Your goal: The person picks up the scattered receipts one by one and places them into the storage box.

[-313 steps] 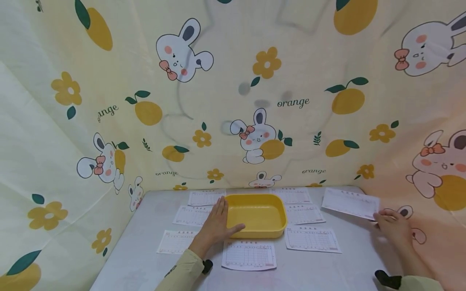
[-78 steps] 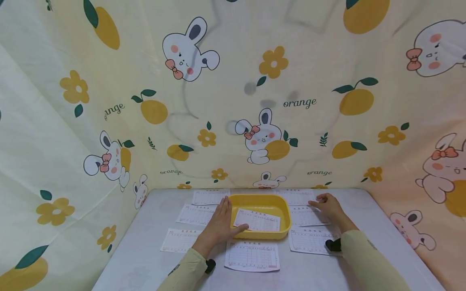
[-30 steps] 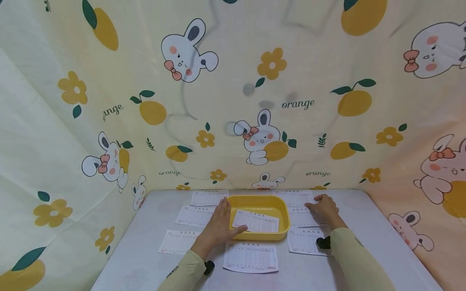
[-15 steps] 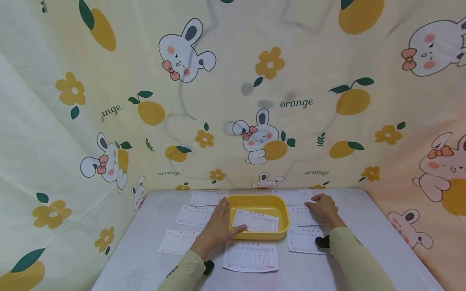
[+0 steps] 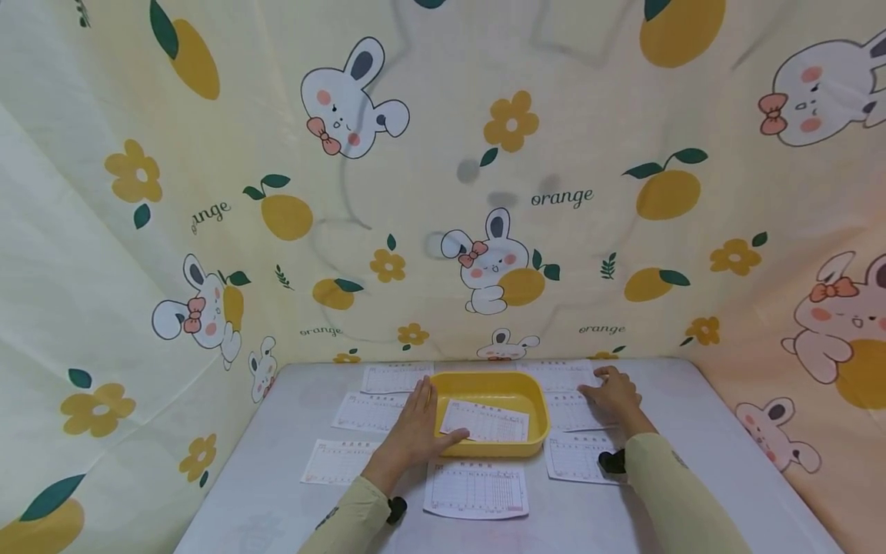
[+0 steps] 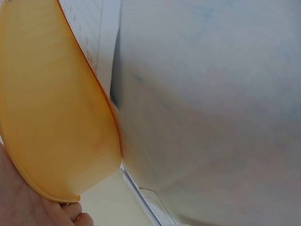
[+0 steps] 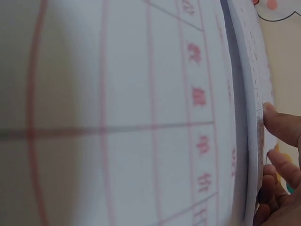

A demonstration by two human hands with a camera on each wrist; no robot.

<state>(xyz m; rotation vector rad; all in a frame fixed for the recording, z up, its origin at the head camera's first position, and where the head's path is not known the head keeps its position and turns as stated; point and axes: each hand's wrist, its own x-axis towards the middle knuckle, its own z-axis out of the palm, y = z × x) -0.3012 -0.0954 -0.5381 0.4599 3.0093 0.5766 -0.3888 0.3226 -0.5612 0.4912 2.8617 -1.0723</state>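
The left hand point(image 5: 412, 432) lies against the left side of a yellow tray point(image 5: 501, 448), grip relaxed, fingers straight; a printed slip point(image 5: 487, 422) lies inside it. The right hand point(image 5: 618, 397) is at the edge of the far-right slip point(image 5: 555, 375) on the counter point(image 5: 561, 523); whether its grip pinches paper, I cannot tell.

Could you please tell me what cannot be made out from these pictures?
- Head view: print on the slip in the tray, too small to read.
- Head view: part of the left side of the yellow tray, hidden by the left hand.
- Head view: right end of the near right slip, hidden by the right sleeve.
- Left wrist view: tray, cut off by the top edge.
- Right wrist view: left part of the closest slip, blurred.
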